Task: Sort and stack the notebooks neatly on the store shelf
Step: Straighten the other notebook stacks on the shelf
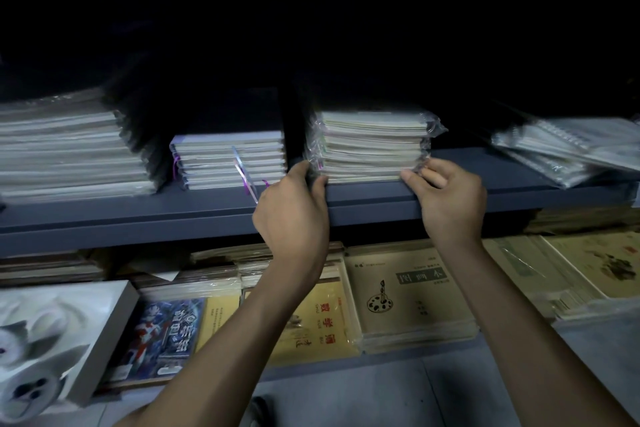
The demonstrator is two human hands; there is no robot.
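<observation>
At the front edge of the shelf [138,211], your left hand [294,206] and right hand [450,201] held the wrapped notebook stack [374,146] by its lower corners, fingers [431,173] curled round them, seemingly squaring it, which next called for an even push back.

Two hands, left hand [294,208] and right hand [450,204], four notebook stacks [69,152] [228,159] [374,146] [568,149] on one upper shelf [104,215], 9 to 3 o'clock, one white box [52,340], 8 o'clock.

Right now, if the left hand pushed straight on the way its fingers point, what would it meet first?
The left hand grips the lower left corner of the plastic-wrapped stack of pale notebooks, so it would likely push that stack first. Depth behind it is too dark to judge.
</observation>
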